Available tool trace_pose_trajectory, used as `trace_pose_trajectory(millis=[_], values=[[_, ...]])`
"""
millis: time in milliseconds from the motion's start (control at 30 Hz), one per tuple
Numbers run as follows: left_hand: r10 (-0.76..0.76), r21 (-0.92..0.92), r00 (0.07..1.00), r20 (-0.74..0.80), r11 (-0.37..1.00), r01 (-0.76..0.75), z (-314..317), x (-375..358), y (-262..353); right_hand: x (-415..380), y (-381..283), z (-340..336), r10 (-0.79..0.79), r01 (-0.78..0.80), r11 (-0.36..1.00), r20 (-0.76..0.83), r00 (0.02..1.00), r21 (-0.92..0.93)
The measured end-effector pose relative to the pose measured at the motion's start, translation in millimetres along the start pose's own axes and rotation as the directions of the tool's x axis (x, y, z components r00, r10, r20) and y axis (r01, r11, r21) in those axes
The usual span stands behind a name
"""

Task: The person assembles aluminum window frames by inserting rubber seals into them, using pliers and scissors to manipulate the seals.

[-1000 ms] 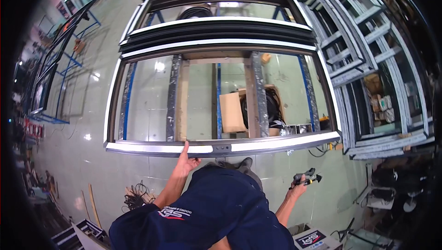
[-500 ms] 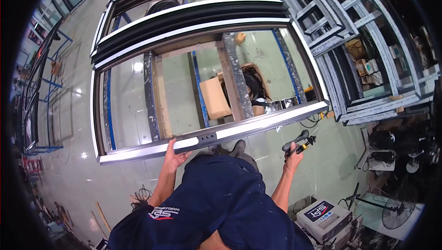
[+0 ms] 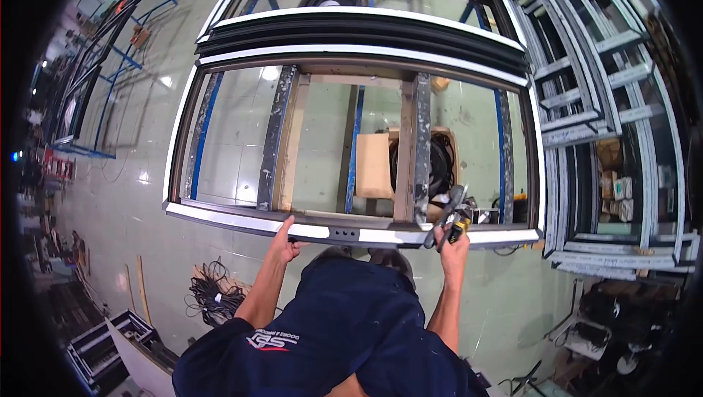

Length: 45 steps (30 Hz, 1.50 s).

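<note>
A large dark frame (image 3: 242,221) with white-faced rails lies across several upright supports in front of me. My left hand (image 3: 285,243) grips its near rail, thumb on top and fingers underneath, left of a small dark plate with holes (image 3: 345,234). In my right hand (image 3: 451,242) is a hand tool (image 3: 457,223) with grey rounded parts and a black-and-yellow body; the fingers wrap round it. The tool overlaps the near rail, right of the plate. Its exact kind is unclear.
Another frame (image 3: 293,15) lies behind the first. Wrapped frames (image 3: 637,115) stand stacked at the right. Below the frame, a cardboard box (image 3: 458,152) holds dark coils. Cables (image 3: 216,293) lie on the floor at the left, and a blue stand (image 3: 102,108) is farther off.
My right hand has brought the tool from beside the frame up over its near rail. My left hand stays on the rail. The view has turned, shifting the frame rightward in the picture.
</note>
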<state>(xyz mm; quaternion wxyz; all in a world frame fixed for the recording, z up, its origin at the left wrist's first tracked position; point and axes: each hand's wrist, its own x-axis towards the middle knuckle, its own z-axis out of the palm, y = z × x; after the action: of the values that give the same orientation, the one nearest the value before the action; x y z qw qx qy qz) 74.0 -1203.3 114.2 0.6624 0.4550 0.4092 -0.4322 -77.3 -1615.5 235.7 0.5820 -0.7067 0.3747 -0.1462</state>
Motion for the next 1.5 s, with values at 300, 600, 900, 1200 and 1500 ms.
trace_pose_trajectory(millis=[300, 600, 900, 1200, 1500], values=[[0.274, 0.034, 0.906, -0.322, 0.960, -0.278, 27.3, -9.7, -29.4, 94.4, 13.0, 37.4, -0.064, 0.111, 0.988, 0.379, 0.923, -0.104], [0.286, 0.210, 0.854, -0.434, 0.954, -0.212, 47.1, -22.6, -32.5, 126.2, 20.7, 81.6, -0.150, 0.260, 0.959, 0.569, 0.808, -0.116], [0.422, 0.653, 0.832, 0.359, 0.524, -0.547, 171.6, -34.4, 52.3, 118.3, -1.5, 114.2, -0.017, 0.121, 0.978, 0.518, 0.855, -0.168], [0.862, 0.910, -0.321, -0.392, 0.313, -0.272, 16.9, -26.4, 101.5, 129.6, 7.4, 102.7, -0.130, 0.195, 0.971, 0.377, 0.917, -0.140], [0.477, 0.084, 0.235, -0.847, 0.557, -0.826, -76.7, 39.4, 51.8, 135.3, 20.4, 104.5, -0.023, 0.072, 0.985, 0.300, 0.954, -0.154]])
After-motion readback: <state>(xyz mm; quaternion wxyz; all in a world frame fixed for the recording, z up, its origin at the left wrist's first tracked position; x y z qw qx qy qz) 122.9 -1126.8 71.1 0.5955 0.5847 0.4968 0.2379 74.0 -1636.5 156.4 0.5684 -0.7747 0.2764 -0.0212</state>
